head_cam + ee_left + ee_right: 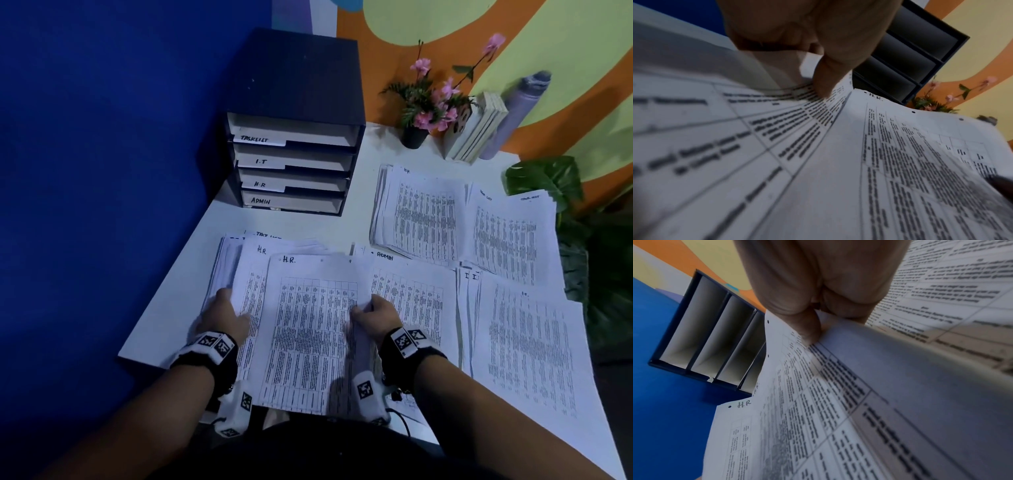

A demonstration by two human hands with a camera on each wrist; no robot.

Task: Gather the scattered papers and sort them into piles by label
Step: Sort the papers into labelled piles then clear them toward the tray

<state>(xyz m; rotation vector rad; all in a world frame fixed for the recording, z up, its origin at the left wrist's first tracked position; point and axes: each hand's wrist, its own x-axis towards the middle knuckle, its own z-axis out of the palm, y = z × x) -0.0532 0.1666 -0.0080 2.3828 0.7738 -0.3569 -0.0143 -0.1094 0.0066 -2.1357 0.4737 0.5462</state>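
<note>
The right hand point(375, 317) is curled shut on the right edge of a sheet marked H.R. point(308, 329), thumb on top and fingers point(849, 305) under. The left hand point(224, 320) holds the left side of the stack of papers point(236, 270) under that sheet; its thumb point(826, 78) presses on the top page and its fingers go under the stack's edge. The sheet is white with a grid of small black print. It lies at the near edge of the white table point(191, 281), close to the person. More piles point(424, 216) lie toward the right edge. A dark tray box point(294, 137) stands at the far left corner.
</note>
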